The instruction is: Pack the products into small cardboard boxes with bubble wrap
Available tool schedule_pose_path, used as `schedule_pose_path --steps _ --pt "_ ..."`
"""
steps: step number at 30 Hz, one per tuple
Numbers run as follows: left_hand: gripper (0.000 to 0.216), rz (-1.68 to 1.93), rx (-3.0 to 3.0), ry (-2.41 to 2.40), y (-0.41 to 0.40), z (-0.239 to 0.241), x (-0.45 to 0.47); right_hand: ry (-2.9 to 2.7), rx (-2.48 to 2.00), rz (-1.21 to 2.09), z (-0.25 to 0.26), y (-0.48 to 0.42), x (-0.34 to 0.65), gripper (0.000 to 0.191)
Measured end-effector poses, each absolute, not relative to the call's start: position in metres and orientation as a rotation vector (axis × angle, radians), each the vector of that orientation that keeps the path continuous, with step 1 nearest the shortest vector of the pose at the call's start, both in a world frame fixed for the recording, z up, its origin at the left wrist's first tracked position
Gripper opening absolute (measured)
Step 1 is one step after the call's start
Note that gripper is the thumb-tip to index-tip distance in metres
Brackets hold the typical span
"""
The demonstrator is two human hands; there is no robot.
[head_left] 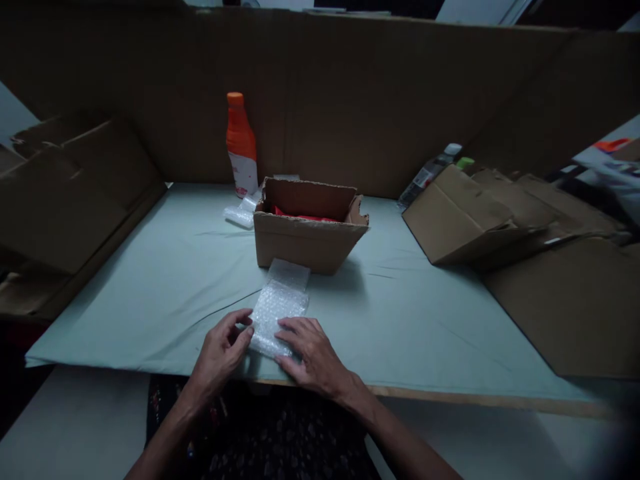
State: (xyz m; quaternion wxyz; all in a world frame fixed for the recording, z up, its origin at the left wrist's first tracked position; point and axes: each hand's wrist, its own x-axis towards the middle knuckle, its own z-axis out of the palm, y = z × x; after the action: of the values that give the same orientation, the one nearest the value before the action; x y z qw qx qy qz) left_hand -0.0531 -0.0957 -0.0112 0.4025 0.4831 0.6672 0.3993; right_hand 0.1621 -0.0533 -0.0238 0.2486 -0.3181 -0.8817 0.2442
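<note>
A strip of clear bubble wrap (278, 307) lies on the pale green table cover (165, 280), wound round something near the front edge. My left hand (221, 351) pinches its left end with curled fingers. My right hand (311, 353) presses down on its near right part, fingers resting flat on it. Just behind the wrap stands a small open cardboard box (307, 237) with something red (303, 217) inside. An orange bottle (241, 145) with a white label stands upright behind the box's left corner, and more bubble wrap (241, 213) lies at its foot.
Flattened cardboard (65, 200) lies along the left side. Folded boxes (465, 217) and large cardboard sheets (575, 307) fill the right. Two capped bottles (430, 175) lie behind them. A tall cardboard wall (380, 93) closes off the back.
</note>
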Motion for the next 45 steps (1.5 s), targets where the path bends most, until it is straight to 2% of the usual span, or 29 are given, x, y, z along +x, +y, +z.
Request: schedule_pose_path --steps 4,7,11,15,17,24,29,37,41,45 --pt "0.034 0.902 1.465 1.692 -0.094 -0.022 -0.05 -2.506 -0.862 0.654 -0.027 -0.064 0.164 0.051" --pt "0.032 0.861 1.575 1.717 -0.099 -0.028 -0.048 -2.548 -0.862 0.604 -0.032 -0.069 0.162 0.057" --pt "0.033 0.861 1.837 1.67 -0.114 -0.029 -0.057 -2.517 -0.886 0.504 -0.038 -0.066 0.156 0.042" --pt "0.057 0.885 2.24 1.589 -0.127 -0.029 -0.066 -2.428 -0.847 0.43 -0.043 -0.06 0.151 0.025" --pt "0.06 0.848 2.329 1.563 -0.128 -0.03 -0.066 -2.369 -0.823 0.449 -0.043 -0.059 0.15 0.022" --pt "0.037 0.909 2.192 1.515 -0.118 -0.031 -0.055 -2.217 -0.848 0.678 -0.035 -0.067 0.155 0.019" --pt "0.029 0.876 2.013 1.597 -0.115 -0.037 -0.052 -2.15 -0.903 0.452 -0.031 -0.076 0.163 0.026" --pt "0.026 1.02 2.06 1.73 -0.113 -0.041 -0.049 -2.415 -0.851 0.348 -0.036 -0.075 0.157 0.028" --pt "0.03 1.05 2.227 1.671 -0.125 -0.039 -0.05 -2.324 -0.859 0.465 -0.038 -0.069 0.154 0.019" --pt "0.026 1.045 2.234 1.55 -0.133 -0.039 -0.05 -2.298 -0.872 0.631 -0.029 -0.071 0.158 0.013"
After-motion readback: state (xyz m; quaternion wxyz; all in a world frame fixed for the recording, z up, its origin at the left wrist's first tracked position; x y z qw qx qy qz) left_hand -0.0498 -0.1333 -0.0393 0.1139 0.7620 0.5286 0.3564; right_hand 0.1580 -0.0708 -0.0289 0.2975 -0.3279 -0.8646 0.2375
